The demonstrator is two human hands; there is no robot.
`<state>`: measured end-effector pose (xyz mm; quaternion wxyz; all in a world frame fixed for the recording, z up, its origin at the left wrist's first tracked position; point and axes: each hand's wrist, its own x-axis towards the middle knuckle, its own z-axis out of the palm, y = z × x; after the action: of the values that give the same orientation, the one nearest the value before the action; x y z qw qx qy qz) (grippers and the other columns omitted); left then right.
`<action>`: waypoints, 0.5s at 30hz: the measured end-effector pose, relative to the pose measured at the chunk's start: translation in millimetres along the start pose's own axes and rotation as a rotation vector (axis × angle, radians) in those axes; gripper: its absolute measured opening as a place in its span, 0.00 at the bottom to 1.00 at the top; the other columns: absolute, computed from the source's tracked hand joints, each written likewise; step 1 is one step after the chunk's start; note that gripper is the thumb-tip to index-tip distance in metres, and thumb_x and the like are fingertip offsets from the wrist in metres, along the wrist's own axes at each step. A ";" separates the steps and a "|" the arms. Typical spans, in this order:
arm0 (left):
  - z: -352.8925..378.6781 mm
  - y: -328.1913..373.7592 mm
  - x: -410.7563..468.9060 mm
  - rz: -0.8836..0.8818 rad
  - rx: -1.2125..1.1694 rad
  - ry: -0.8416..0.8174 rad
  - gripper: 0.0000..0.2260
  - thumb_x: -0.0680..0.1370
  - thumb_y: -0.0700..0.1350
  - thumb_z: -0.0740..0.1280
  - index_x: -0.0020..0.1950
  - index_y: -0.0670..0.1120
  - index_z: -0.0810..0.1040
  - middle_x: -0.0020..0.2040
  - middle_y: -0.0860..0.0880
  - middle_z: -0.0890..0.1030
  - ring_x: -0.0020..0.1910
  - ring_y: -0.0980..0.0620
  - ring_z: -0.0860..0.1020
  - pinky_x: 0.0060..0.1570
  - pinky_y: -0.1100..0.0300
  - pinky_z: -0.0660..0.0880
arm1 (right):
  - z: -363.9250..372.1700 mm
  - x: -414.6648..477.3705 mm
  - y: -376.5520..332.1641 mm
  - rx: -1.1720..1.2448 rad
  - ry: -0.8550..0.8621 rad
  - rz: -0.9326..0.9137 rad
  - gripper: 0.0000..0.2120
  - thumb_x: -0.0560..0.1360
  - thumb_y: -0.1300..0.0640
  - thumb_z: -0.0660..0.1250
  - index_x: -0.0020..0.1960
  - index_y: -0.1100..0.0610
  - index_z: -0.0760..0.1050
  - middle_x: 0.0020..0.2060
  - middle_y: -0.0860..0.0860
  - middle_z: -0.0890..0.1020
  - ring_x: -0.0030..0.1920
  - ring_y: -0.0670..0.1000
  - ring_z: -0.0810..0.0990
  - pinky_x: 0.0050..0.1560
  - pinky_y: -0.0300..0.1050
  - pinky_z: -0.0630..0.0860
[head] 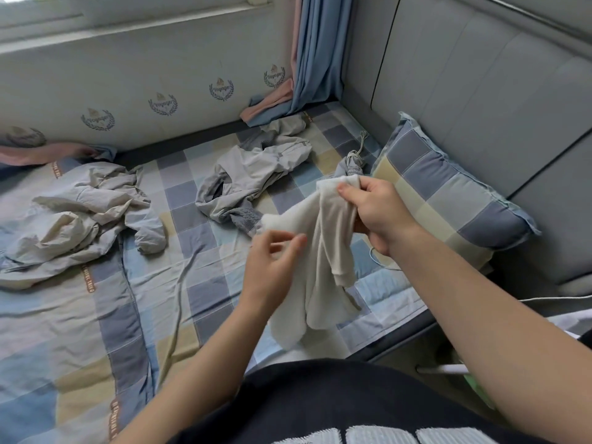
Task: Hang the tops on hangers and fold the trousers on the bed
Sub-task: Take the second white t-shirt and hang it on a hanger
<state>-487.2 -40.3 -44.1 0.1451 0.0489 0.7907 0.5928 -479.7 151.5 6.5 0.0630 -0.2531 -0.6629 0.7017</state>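
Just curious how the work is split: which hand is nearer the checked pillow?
Right. The right hand, gripping the white garment, is close beside the checked pillow; the left hand is farther off, on the garment's other side.

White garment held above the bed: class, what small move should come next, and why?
Probably the left hand should pinch a free edge and pull it apart: the white garment hangs bunched from the right hand above the bed, so whether it is a top or trousers cannot yet be told.
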 end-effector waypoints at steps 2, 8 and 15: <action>8.7 9.6 -8.1 0.057 0.044 -0.166 0.18 0.72 0.61 0.76 0.53 0.51 0.78 0.51 0.52 0.82 0.49 0.58 0.81 0.47 0.62 0.78 | 13.0 -3.1 -15.2 0.116 0.000 0.022 0.07 0.81 0.60 0.65 0.46 0.58 0.80 0.33 0.52 0.82 0.32 0.50 0.81 0.30 0.44 0.78; 30.5 16.0 2.0 0.143 0.184 -0.082 0.13 0.75 0.50 0.74 0.54 0.44 0.79 0.48 0.48 0.81 0.43 0.55 0.80 0.42 0.58 0.76 | 32.6 -17.7 -65.4 0.449 -0.014 -0.018 0.05 0.81 0.62 0.65 0.50 0.60 0.80 0.39 0.57 0.83 0.36 0.53 0.84 0.36 0.49 0.82; 32.9 -3.5 29.2 0.123 0.197 -0.052 0.15 0.80 0.49 0.67 0.35 0.45 0.71 0.31 0.50 0.73 0.31 0.54 0.71 0.34 0.56 0.67 | 19.1 -24.7 -101.7 0.734 0.014 -0.080 0.09 0.81 0.63 0.64 0.60 0.65 0.76 0.41 0.59 0.85 0.38 0.55 0.86 0.40 0.49 0.84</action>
<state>-505.3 -3.7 -60.8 0.1234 0.1265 0.8366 0.5186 -491.8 135.3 110.9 0.1816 -0.1924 -0.3759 0.8881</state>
